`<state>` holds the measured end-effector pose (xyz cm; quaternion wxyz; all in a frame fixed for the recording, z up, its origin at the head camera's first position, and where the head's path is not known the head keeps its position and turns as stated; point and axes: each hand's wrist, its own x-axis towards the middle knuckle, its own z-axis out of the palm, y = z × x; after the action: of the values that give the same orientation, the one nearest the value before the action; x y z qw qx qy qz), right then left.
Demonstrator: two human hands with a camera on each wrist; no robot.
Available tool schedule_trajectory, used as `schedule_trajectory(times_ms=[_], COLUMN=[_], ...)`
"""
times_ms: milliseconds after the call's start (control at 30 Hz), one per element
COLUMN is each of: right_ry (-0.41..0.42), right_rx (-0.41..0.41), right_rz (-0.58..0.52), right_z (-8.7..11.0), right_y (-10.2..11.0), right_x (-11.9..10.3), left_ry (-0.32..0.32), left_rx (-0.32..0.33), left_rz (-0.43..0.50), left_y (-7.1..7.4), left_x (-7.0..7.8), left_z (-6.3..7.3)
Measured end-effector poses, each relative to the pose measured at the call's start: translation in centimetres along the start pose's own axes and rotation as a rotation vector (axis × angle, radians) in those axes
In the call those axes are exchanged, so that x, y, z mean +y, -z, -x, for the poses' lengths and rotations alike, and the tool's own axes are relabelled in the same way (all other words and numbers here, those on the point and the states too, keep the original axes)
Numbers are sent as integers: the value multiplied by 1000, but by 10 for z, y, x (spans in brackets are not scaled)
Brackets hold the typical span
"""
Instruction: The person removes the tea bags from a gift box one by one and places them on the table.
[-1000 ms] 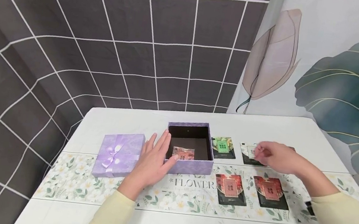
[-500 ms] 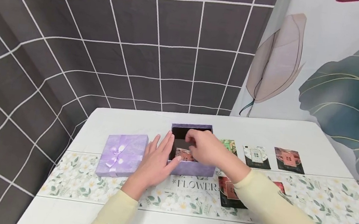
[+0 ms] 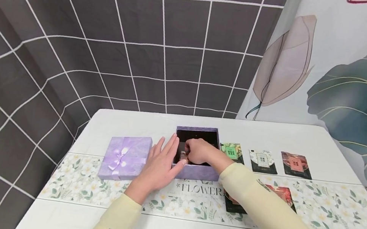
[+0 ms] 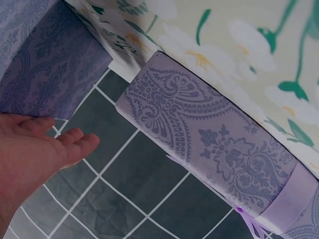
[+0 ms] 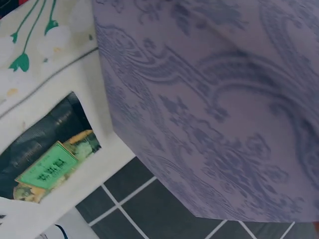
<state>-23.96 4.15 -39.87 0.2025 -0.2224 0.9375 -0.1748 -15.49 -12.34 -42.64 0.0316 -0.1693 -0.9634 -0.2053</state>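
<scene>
A purple patterned open box (image 3: 197, 172) with a dark inside stands at the middle of the table. My left hand (image 3: 158, 164) lies with straight fingers along its left wall, thumb at the front corner; the left wrist view shows this hand (image 4: 45, 144) beside the patterned wall. My right hand (image 3: 199, 151) reaches into the box with curled fingers. They pinch a small reddish sachet (image 3: 183, 155) there, mostly covered by the hand. The right wrist view shows the box's outer wall (image 5: 209, 109), with the fingers hidden.
The purple lid with a ribbon bow (image 3: 125, 158) lies left of the box. To the right are a green sachet (image 3: 232, 151), a white sachet (image 3: 263, 161) and a red sachet (image 3: 295, 164). Further red-and-black sachets (image 3: 282, 193) lie in front, partly under my right forearm.
My right hand has moved left from above the sachets on the right and down into the box, onto the reddish sachet. My left hand has stayed against the box.
</scene>
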Motion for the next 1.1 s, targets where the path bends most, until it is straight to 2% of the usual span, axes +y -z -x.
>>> schedule_trajectory(times_ms=[167, 400, 567, 733, 900, 1100], right_ry=[8, -34, -32, -25, 9, 54], right_rx=[28, 40, 55, 98, 106, 173], right_rz=[-10, -15, -43, -91, -130, -214], right_z=[-6, -13, -15, -12, -8, 4], right_y=[-2, -2, -1, 4, 8, 25], right_x=[6, 9, 10, 9, 7, 6], left_ry=[1, 1, 5, 10, 14, 15], left_rx=[-1, -4, -5, 2, 0, -5], left_rz=[3, 3, -7, -12, -3, 4], left_y=[0, 0, 0, -1, -1, -1], left_x=[1, 1, 0, 1, 1, 0], left_z=[0, -1, -1, -2, -1, -1])
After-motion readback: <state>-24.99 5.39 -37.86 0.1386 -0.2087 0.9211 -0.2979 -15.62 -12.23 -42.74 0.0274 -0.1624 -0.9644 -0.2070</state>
